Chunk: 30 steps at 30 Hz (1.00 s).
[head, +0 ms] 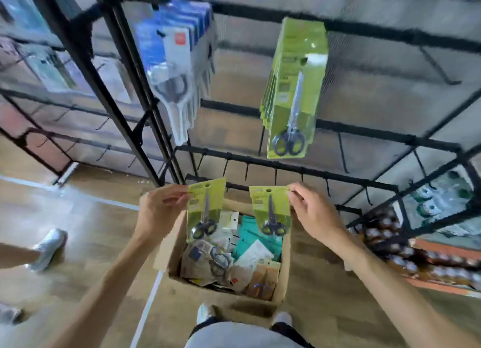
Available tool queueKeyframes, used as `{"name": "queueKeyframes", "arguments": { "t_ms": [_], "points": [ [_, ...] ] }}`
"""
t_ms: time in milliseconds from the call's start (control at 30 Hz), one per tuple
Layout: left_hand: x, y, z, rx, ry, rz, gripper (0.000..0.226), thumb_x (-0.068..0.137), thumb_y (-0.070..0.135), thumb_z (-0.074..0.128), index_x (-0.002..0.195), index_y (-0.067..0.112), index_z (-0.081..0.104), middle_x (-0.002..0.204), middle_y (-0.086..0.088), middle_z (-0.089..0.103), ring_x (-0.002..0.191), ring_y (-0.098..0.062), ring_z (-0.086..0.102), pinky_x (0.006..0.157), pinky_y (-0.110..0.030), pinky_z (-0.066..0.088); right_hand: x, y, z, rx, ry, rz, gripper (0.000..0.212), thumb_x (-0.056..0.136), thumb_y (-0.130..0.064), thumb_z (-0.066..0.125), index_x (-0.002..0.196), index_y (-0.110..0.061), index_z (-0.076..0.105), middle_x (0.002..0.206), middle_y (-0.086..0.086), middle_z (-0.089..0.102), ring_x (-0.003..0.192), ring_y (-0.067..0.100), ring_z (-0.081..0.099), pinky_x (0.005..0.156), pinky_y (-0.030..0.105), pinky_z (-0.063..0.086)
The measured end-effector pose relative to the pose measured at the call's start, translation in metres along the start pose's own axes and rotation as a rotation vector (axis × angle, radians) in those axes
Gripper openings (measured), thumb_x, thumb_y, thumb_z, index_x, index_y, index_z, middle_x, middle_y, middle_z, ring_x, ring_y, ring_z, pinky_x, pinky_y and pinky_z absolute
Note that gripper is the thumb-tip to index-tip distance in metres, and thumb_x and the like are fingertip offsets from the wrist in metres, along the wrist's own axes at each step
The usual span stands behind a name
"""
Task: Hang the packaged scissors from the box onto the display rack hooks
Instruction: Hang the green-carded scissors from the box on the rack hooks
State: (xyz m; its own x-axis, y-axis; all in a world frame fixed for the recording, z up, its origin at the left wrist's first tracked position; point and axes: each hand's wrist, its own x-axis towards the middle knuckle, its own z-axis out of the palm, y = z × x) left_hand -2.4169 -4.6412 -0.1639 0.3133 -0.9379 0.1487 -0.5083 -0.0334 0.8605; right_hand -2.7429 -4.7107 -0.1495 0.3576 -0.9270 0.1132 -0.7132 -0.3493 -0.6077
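Observation:
My left hand [158, 212] pinches the top left corner of a green scissors pack [204, 207], held upright over the box. In my right hand [312, 212] a second green scissors pack [270, 209] hangs by its top right corner. Both packs are above the open cardboard box [171, 254] on the floor, which holds several mixed packaged items. Higher up, a stack of matching green scissors packs [296, 87] hangs on a hook of the black wire display rack [364, 136]. To its left hangs a bunch of blue and white scissors packs [177, 61].
Several bare black hooks [341, 152] stick out of the rack's lower bars, just behind the held packs. Another person's white shoe [50, 246] stands on the wooden floor at the left. Shelves with jars [406, 254] lie low at the right. My own shoes [205, 313] are at the box's near side.

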Motion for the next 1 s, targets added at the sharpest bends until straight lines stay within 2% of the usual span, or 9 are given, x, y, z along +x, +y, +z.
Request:
{"name": "queueKeyframes", "arguments": {
  "t_ms": [67, 167, 300, 367, 467, 600, 700, 833, 1000],
  "points": [
    [0.009, 0.029, -0.013, 0.002, -0.011, 0.104, 0.034, 0.081, 0.005, 0.077, 0.083, 0.038, 0.068, 0.073, 0.035, 0.067, 0.068, 0.005, 0.069, 0.063, -0.006, 0.051, -0.002, -0.009, -0.019, 0.042, 0.038, -0.023, 0.018, 0.104, -0.029, 0.049, 0.107, -0.018, 0.063, 0.085, -0.013, 0.062, 0.073, 0.005, 0.062, 0.061, 0.016, 0.044],
    [0.022, 0.070, -0.028, -0.007, 0.003, 0.248, 0.028, 0.081, 0.010, 0.075, 0.083, 0.037, 0.068, 0.078, 0.035, 0.068, 0.068, 0.008, 0.068, 0.062, -0.004, 0.048, 0.006, -0.024, -0.055, 0.077, 0.136, -0.085, 0.015, 0.104, -0.030, 0.048, 0.100, -0.023, 0.061, 0.072, -0.011, 0.059, 0.062, 0.009, 0.057, 0.054, 0.027, 0.043],
    [0.042, 0.112, -0.033, -0.046, 0.005, 0.352, 0.032, 0.084, 0.006, 0.074, 0.078, 0.037, 0.071, 0.081, 0.019, 0.073, 0.068, -0.003, 0.071, 0.065, -0.012, 0.053, 0.037, -0.051, -0.110, 0.180, 0.253, -0.098, 0.020, 0.105, -0.028, 0.047, 0.095, -0.017, 0.061, 0.075, 0.007, 0.064, 0.068, 0.027, 0.062, 0.063, 0.044, 0.048],
    [0.050, 0.132, -0.033, -0.050, 0.013, 0.392, 0.034, 0.083, 0.007, 0.075, 0.076, 0.040, 0.071, 0.079, 0.020, 0.073, 0.068, -0.002, 0.070, 0.065, -0.014, 0.054, 0.058, -0.062, -0.128, 0.202, 0.258, -0.110, 0.022, 0.105, -0.026, 0.046, 0.092, -0.014, 0.060, 0.077, 0.009, 0.065, 0.070, 0.029, 0.063, 0.066, 0.050, 0.051],
    [0.059, 0.154, -0.033, -0.041, -0.004, 0.446, 0.027, 0.084, 0.012, 0.075, 0.087, 0.038, 0.073, 0.084, 0.017, 0.075, 0.072, -0.003, 0.072, 0.067, -0.019, 0.058, 0.092, -0.070, -0.140, 0.185, 0.253, -0.053, 0.021, 0.104, -0.028, 0.047, 0.090, -0.019, 0.060, 0.080, 0.006, 0.067, 0.073, 0.024, 0.066, 0.070, 0.050, 0.056],
    [0.063, 0.169, -0.034, -0.030, -0.025, 0.471, 0.020, 0.084, 0.011, 0.075, 0.091, 0.030, 0.074, 0.084, 0.015, 0.075, 0.074, -0.006, 0.073, 0.070, -0.020, 0.058, 0.119, -0.072, -0.141, 0.301, 0.276, 0.068, 0.020, 0.104, -0.028, 0.049, 0.093, -0.020, 0.064, 0.089, 0.004, 0.072, 0.075, 0.019, 0.072, 0.071, 0.048, 0.061],
    [0.061, 0.175, -0.036, -0.020, -0.015, 0.469, 0.025, 0.084, 0.009, 0.076, 0.087, 0.033, 0.072, 0.081, 0.019, 0.074, 0.072, -0.004, 0.072, 0.069, -0.016, 0.056, 0.127, -0.072, -0.140, 0.301, 0.308, 0.082, 0.019, 0.103, -0.029, 0.050, 0.096, -0.019, 0.065, 0.082, 0.004, 0.072, 0.069, 0.019, 0.072, 0.070, 0.049, 0.061],
    [0.060, 0.176, -0.037, 0.008, -0.022, 0.471, 0.017, 0.083, 0.012, 0.076, 0.088, 0.028, 0.073, 0.080, 0.018, 0.074, 0.072, -0.003, 0.072, 0.070, -0.016, 0.056, 0.130, -0.078, -0.142, 0.233, 0.321, 0.081, 0.020, 0.103, -0.029, 0.049, 0.092, -0.020, 0.063, 0.069, 0.000, 0.067, 0.064, 0.018, 0.070, 0.068, 0.047, 0.060],
    [0.061, 0.180, -0.030, -0.017, -0.046, 0.436, 0.019, 0.083, 0.011, 0.076, 0.090, 0.028, 0.073, 0.082, 0.017, 0.075, 0.074, -0.004, 0.073, 0.070, -0.017, 0.057, 0.138, -0.080, -0.142, 0.134, 0.321, 0.087, 0.022, 0.100, -0.033, 0.054, 0.084, -0.019, 0.060, 0.070, -0.001, 0.066, 0.065, 0.017, 0.068, 0.069, 0.042, 0.059]
  ]
}}
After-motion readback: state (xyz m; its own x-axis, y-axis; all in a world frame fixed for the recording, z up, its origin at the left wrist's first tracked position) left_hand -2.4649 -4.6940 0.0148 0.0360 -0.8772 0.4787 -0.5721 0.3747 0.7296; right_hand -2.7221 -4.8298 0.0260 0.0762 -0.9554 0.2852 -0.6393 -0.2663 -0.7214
